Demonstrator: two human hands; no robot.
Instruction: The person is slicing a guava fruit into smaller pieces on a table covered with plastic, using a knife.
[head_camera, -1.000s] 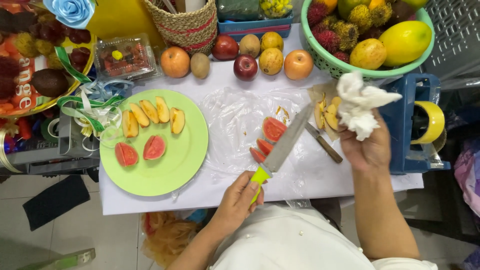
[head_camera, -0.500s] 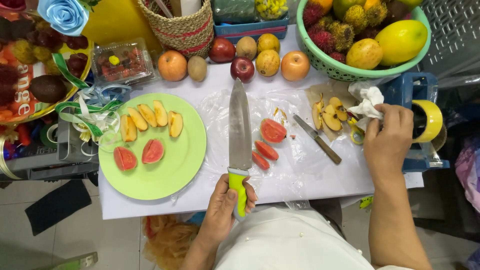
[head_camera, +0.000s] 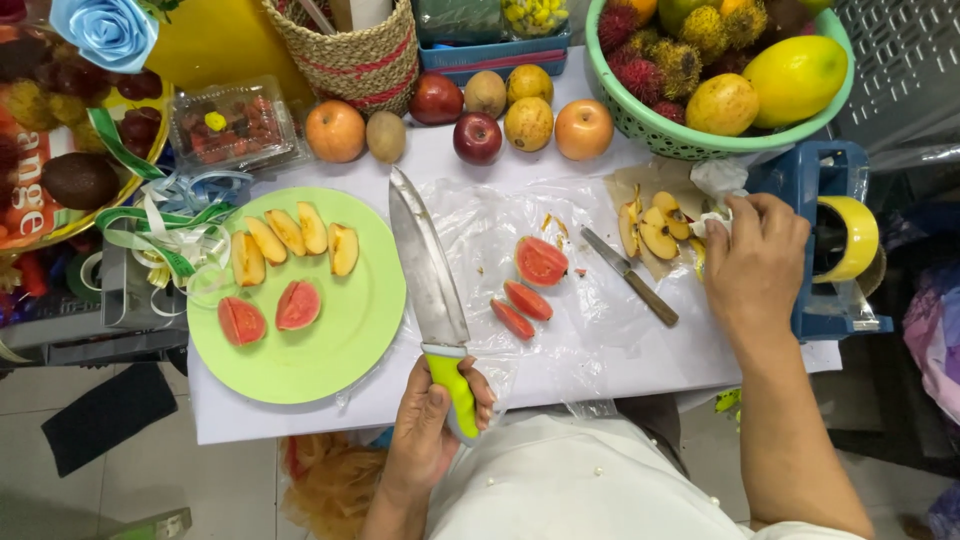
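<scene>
Large knife (head_camera: 428, 275) at centre frame, blade flat over the table's white sheet (head_camera: 600, 360), tip toward the top, green handle low in the frame. Left hand (head_camera: 432, 428) closed around that handle, at the lower centre, thumb on top. Just right of the blade, on clear plastic film (head_camera: 600, 290), three red guava pieces (head_camera: 528, 290): one rounder half above, two thin wedges below, close together, apart from the blade. Further right, a small knife (head_camera: 630, 277) with a brown handle, lying diagonally on the film, untouched.

Right hand (head_camera: 752, 262) at the right of the frame, fingers curled down onto a crumpled white tissue (head_camera: 718, 185); cannot tell how tightly gripped. Just left of that hand, apple slices (head_camera: 650, 225) on brown paper, touching one another.

Left of the large knife, a green plate (head_camera: 340, 350) with four apple wedges in a row near its top and two guava halves (head_camera: 268, 312) below them, cut faces up.

Along the upper edge of the sheet, a row of whole fruit (head_camera: 478, 125): apples, kiwis, pale yellow ones. Upper right, a green basket (head_camera: 640, 125) heaped with rambutan, a mango and other fruit. Right edge, a blue tape dispenser (head_camera: 830, 240) with a yellow roll. Upper centre, a woven basket (head_camera: 350, 55). Upper left, a wrapped fruit hamper with a blue paper rose (head_camera: 105, 30) and green-white ribbon (head_camera: 165, 235).
</scene>
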